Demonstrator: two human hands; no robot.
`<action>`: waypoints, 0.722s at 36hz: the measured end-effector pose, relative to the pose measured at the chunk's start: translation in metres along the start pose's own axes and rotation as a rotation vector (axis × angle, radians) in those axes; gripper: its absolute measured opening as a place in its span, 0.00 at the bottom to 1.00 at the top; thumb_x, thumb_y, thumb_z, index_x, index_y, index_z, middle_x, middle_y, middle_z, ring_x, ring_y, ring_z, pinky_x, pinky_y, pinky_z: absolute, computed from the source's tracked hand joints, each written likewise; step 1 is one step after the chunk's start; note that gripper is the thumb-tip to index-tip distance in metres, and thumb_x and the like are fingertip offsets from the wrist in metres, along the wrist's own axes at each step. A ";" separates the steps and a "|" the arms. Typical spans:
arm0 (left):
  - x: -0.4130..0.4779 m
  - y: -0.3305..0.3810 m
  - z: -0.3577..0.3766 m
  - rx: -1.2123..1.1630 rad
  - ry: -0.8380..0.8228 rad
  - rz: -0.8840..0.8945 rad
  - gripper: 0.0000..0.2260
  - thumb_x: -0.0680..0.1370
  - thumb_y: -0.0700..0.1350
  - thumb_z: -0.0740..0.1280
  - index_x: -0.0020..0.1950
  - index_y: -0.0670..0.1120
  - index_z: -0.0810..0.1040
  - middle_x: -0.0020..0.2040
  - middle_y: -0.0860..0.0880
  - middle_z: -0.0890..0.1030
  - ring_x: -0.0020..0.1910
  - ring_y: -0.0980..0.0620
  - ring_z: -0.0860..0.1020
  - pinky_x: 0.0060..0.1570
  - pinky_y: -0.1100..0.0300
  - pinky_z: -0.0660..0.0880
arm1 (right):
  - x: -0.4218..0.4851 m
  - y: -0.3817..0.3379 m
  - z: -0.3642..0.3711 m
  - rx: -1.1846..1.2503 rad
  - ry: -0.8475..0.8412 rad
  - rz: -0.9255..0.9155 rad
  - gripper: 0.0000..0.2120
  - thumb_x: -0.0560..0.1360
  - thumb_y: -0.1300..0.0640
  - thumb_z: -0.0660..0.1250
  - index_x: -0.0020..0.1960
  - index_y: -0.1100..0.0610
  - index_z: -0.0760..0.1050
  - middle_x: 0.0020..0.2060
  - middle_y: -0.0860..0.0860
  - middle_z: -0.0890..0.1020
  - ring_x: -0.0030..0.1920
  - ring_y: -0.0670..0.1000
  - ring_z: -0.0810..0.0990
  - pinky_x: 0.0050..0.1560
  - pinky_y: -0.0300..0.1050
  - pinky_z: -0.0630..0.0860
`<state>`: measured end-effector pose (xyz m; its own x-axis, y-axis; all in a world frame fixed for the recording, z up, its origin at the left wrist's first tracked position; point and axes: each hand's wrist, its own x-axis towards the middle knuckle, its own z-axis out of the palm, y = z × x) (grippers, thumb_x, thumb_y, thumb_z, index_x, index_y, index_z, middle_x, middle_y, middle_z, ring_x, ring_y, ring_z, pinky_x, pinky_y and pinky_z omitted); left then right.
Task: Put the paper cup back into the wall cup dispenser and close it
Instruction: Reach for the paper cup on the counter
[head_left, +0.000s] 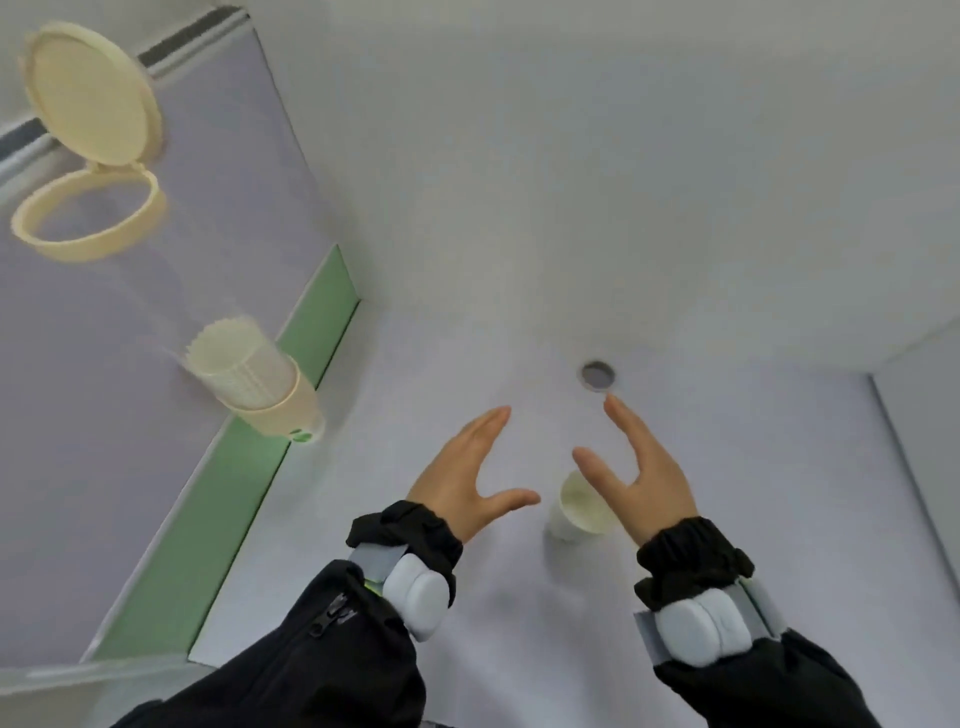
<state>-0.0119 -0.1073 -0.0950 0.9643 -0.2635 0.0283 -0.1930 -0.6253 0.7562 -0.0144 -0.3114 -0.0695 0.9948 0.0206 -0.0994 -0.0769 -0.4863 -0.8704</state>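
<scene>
A white paper cup (574, 512) stands upright on the pale table, partly hidden behind my right hand (641, 467). That hand hovers over the cup with its fingers spread and holds nothing. My left hand (467, 467) is also open, a little left of the cup and apart from it. The cream wall cup dispenser (88, 223) hangs on the partition at the upper left. Its round lid (88, 93) is flipped up, so the ring at the top is open. A stack of cups (241, 361) shows in the clear tube near its lower collar (283, 408).
A grey cable hole (597, 375) sits in the table just beyond my right fingertips. A lilac partition (130, 415) with a green strip (249, 478) borders the table on the left. Another panel edge (914, 467) closes the right side.
</scene>
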 end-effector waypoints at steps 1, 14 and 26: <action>0.004 0.001 0.016 -0.008 -0.063 0.012 0.40 0.66 0.62 0.69 0.72 0.56 0.53 0.67 0.61 0.58 0.63 0.72 0.52 0.58 0.81 0.46 | -0.009 0.014 -0.009 0.001 0.037 0.059 0.38 0.63 0.33 0.65 0.70 0.39 0.58 0.67 0.38 0.65 0.66 0.38 0.61 0.64 0.39 0.57; 0.013 -0.012 0.081 -0.090 -0.274 -0.118 0.45 0.62 0.59 0.74 0.72 0.55 0.51 0.73 0.53 0.60 0.70 0.56 0.60 0.67 0.59 0.58 | -0.041 0.094 -0.014 -0.009 -0.031 0.219 0.49 0.54 0.30 0.70 0.69 0.35 0.52 0.65 0.32 0.60 0.64 0.33 0.57 0.61 0.34 0.56; 0.013 -0.040 0.099 -0.128 -0.297 -0.157 0.43 0.63 0.55 0.74 0.71 0.55 0.54 0.68 0.57 0.63 0.61 0.67 0.64 0.59 0.66 0.61 | -0.036 0.138 0.026 0.136 -0.071 0.217 0.45 0.58 0.39 0.73 0.69 0.36 0.54 0.67 0.37 0.65 0.65 0.35 0.64 0.62 0.33 0.62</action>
<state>-0.0097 -0.1583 -0.1894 0.8819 -0.3853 -0.2717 -0.0044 -0.5830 0.8125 -0.0621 -0.3568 -0.1985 0.9472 -0.0082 -0.3205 -0.3013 -0.3642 -0.8812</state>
